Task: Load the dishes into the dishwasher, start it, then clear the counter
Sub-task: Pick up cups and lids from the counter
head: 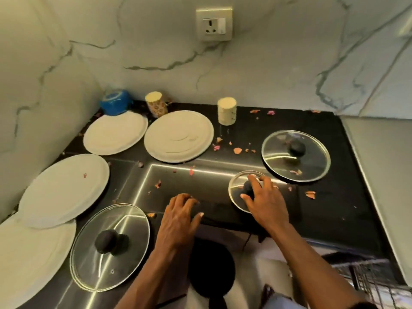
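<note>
My right hand [264, 198] grips the black knob of a small glass lid [234, 188] lying on the black counter [323, 208]. My left hand [180, 214] rests on the counter near its front edge, fingers bent, holding nothing. A larger glass lid [312, 166] lies behind the small one, and another glass lid [124, 233] lies at the front left. Several white plates lie upside down: two at the back [114, 134] [178, 136] and two overlapping at the left [64, 188] [26, 259]. A blue bowl [114, 102] and two inverted cups [156, 104] [227, 111] stand near the wall.
Pink and orange petal scraps [237, 150] are scattered over the counter. Marble walls close the back and left; a wall socket [214, 23] sits above. A dishwasher rack [367, 279] shows at the lower right, below the counter edge. A pale surface [383, 163] adjoins on the right.
</note>
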